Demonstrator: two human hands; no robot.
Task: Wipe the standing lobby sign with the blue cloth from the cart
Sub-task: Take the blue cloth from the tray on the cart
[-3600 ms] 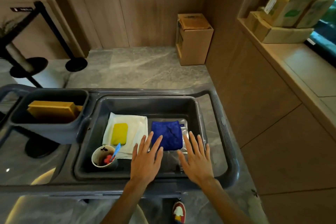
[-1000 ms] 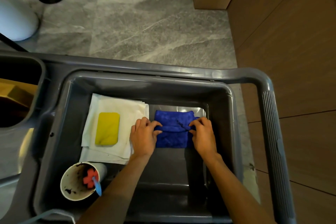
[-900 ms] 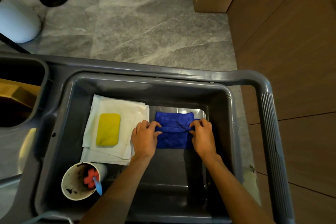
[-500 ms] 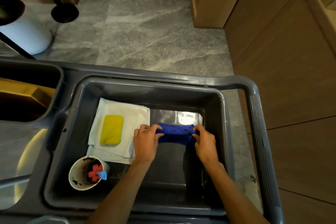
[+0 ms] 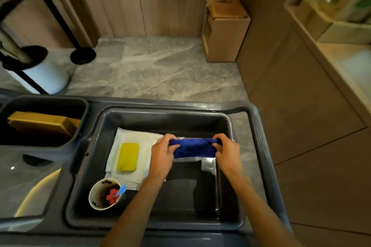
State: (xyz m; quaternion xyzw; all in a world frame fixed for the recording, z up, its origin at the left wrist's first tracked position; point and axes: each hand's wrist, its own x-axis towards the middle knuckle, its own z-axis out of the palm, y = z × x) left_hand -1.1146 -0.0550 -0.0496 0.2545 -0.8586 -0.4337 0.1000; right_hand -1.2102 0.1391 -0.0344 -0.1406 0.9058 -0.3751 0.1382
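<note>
Inside the cart's grey tub point(image 5: 224, 120), the left hand point(image 5: 161, 153) and right hand point(image 5: 227, 151) pinch the blue cloth point(image 5: 193, 147) by its ends, fingers closed on it. Beside it lie white cloths point(image 5: 140, 140), a yellow sponge point(image 5: 128, 156) and a stained paper cup point(image 5: 104, 196).

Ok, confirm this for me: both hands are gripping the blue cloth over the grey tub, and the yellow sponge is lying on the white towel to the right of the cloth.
One detail is off. The head view shows the yellow sponge on the white towel to the left of the blue cloth, not the right. The rest holds: the left hand and right hand both grip the cloth over the grey tub.
</note>
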